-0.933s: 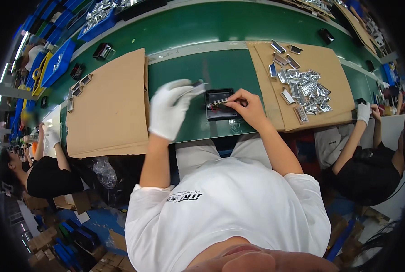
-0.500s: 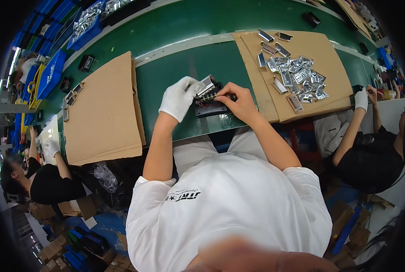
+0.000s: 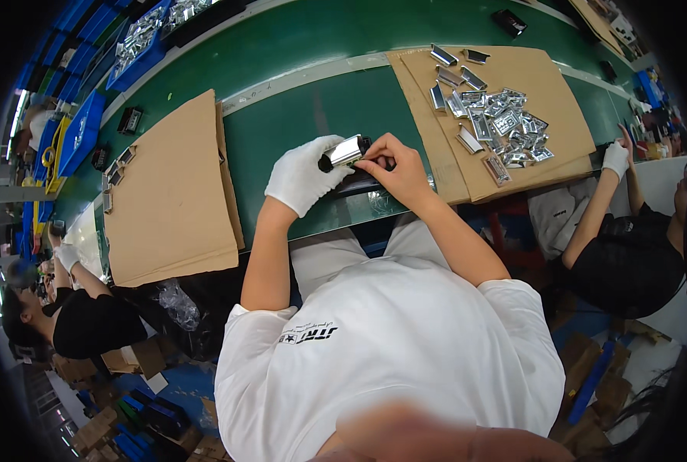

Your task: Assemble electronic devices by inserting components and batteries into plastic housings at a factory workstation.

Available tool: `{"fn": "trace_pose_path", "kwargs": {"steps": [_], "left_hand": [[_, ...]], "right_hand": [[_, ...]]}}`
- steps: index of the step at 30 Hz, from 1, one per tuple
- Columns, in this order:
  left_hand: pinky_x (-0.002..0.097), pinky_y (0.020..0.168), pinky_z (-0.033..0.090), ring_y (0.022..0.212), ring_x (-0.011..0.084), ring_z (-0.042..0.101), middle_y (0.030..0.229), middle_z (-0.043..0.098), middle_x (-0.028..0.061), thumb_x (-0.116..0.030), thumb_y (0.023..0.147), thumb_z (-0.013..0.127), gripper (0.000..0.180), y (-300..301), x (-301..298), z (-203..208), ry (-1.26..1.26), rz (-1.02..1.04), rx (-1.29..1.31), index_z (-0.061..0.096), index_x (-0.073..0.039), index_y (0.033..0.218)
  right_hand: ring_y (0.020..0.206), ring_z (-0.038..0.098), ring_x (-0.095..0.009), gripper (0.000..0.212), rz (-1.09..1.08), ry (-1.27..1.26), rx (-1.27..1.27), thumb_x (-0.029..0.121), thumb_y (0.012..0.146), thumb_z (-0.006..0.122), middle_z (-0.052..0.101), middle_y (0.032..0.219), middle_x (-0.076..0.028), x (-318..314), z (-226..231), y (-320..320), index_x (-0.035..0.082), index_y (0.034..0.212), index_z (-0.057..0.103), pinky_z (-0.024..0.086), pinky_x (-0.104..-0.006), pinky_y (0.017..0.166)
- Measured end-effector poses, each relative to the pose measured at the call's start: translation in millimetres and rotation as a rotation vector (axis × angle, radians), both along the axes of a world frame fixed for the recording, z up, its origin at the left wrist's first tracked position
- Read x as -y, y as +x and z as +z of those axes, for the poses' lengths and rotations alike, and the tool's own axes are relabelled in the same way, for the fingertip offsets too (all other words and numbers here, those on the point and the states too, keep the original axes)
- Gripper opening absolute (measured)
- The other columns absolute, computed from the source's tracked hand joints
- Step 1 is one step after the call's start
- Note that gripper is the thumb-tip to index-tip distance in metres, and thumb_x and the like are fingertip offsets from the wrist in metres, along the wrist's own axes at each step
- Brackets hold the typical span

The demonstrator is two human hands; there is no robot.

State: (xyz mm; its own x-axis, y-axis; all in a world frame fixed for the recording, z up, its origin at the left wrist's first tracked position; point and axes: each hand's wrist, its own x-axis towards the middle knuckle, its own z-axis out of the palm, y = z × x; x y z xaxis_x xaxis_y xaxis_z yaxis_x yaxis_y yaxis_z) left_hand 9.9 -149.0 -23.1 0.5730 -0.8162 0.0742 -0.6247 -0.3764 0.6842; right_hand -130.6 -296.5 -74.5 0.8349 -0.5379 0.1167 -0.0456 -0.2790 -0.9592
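Observation:
In a white glove, my left hand (image 3: pixel 301 175) is closed around a shiny silver metal cover (image 3: pixel 346 151), which sits tilted over a small black unit. My bare right hand (image 3: pixel 402 175) pinches at the right end of the same piece, its thumb and forefinger pressed together. What lies between those fingertips is too small to make out. Below both hands a black plastic case (image 3: pixel 356 187) rests close to the table's near edge, mostly covered by them.
On the right, a cardboard sheet (image 3: pixel 447 165) carries a heap of silver metal covers (image 3: pixel 506 122). Another cardboard sheet (image 3: pixel 170 192) lies left, with several covers along its far-left edge. Blue bins (image 3: pixel 81 131) stand far left. Co-workers sit on both sides of me.
The silver cover has turned and come down over the unit, hiding the row of small parts and red wires seen before. My left hand has rolled with it; my right hand stays close.

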Motion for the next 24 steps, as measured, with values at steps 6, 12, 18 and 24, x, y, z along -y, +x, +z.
{"fn": "trace_pose_path", "kwargs": {"steps": [6, 12, 18, 24], "left_hand": [[0.0329, 0.073, 0.052, 0.075, 0.0267, 0.064, 0.093, 0.073, 0.0056, -0.009, 0.069, 0.08, 0.042, 5, 0, -23, -0.069, -0.041, 0.297, 0.069, -0.01, 0.109], [0.0338, 0.077, 0.052, 0.078, 0.0273, 0.065, 0.097, 0.073, 0.0046, -0.009, 0.068, 0.08, 0.042, 6, 6, -17, -0.194, -0.101, 0.398, 0.069, -0.011, 0.109], [0.0333, 0.078, 0.051, 0.079, 0.0264, 0.064, 0.101, 0.072, 0.0042, -0.009, 0.068, 0.08, 0.041, 7, 6, -15, -0.129, -0.113, 0.36, 0.07, -0.011, 0.107], [0.0326, 0.077, 0.05, 0.078, 0.0265, 0.064, 0.097, 0.072, 0.0041, -0.009, 0.068, 0.08, 0.04, 11, 8, -15, -0.116, -0.102, 0.337, 0.07, -0.01, 0.106]], "right_hand": [[0.107, 0.056, -0.022, 0.022, 0.02, -0.805, 0.104, 0.027, 0.08, 0.08, 0.062, 0.124, -0.007, 5, 2, -13, 0.011, 0.091, 0.069, 0.046, -0.033, 0.09], [0.134, 0.041, -0.03, 0.035, 0.121, -0.988, -0.086, 0.039, 0.077, 0.079, 0.044, 0.149, -0.009, 2, 10, -21, 0.014, 0.098, 0.068, 0.038, -0.0396, 0.105], [0.137, 0.04, -0.031, 0.036, 0.124, -1.037, -0.24, 0.039, 0.076, 0.079, 0.042, 0.153, -0.011, -4, 10, -18, 0.016, 0.103, 0.069, 0.038, -0.0402, 0.105], [0.138, 0.039, -0.032, 0.035, 0.103, -1.085, -0.271, 0.038, 0.077, 0.078, 0.042, 0.152, -0.013, -6, 10, -13, 0.016, 0.103, 0.069, 0.038, -0.0399, 0.105]]}}
